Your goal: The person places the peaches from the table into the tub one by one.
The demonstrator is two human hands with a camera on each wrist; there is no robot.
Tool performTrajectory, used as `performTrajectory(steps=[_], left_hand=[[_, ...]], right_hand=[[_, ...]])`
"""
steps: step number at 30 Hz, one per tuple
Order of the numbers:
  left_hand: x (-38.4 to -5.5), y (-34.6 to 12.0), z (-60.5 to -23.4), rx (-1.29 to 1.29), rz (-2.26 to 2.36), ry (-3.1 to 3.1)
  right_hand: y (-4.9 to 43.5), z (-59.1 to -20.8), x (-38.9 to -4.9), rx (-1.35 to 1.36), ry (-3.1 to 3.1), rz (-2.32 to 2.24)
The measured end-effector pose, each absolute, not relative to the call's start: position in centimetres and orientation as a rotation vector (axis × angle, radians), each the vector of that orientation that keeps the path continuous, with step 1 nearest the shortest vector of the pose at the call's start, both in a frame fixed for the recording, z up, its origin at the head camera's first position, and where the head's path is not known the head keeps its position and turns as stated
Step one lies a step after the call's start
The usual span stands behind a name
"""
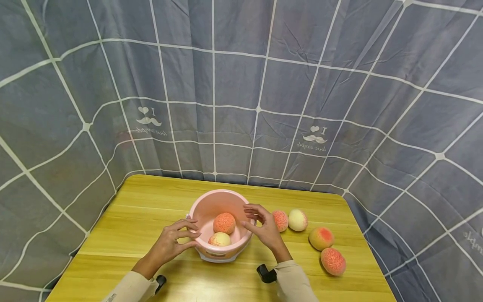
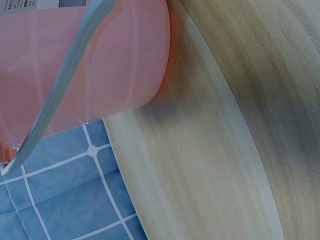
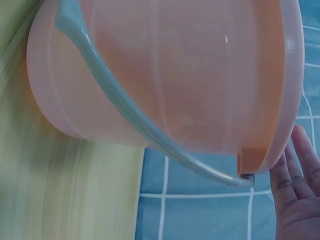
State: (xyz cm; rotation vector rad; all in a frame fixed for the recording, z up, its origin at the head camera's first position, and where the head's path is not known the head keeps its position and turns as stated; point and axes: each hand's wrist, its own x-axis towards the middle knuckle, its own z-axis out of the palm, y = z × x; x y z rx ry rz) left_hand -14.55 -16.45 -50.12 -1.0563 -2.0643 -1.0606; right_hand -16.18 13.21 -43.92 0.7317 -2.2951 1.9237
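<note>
A pink bucket [image 1: 222, 197] stands on the table between my hands, its pale grey handle [image 3: 125, 107] hanging down in front. Inside it lie an orange-red peach [image 1: 224, 222] and a pale yellow peach [image 1: 220, 239]. My left hand [image 1: 171, 241] is at the bucket's left rim, fingertips and thumb against the edge; the left wrist view does not show this hand. At the right rim, my right hand [image 1: 267, 228] reaches its fingers over the edge, thumb toward the opening. The right wrist view shows those fingers [image 3: 282, 185] extended and touching the rim.
Right of the bucket, a red peach [image 1: 280, 220] sits beside a pale yellow peach [image 1: 298, 220]. Nearer the table's right edge are an orange-yellow peach [image 1: 321, 238] and another red peach [image 1: 333, 261]. A grey checked curtain [image 1: 234, 88] surrounds the wooden table [image 1: 151, 197].
</note>
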Motion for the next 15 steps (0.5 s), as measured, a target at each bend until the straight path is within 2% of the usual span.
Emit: performTrajectory(steps=[15], left_hand=[[-14.6, -16.4, -50.1, -1.063, -1.073, -2.050]], right_hand=[[14.4, -44.4, -16.4, 0.646, -2.229, 1.941]])
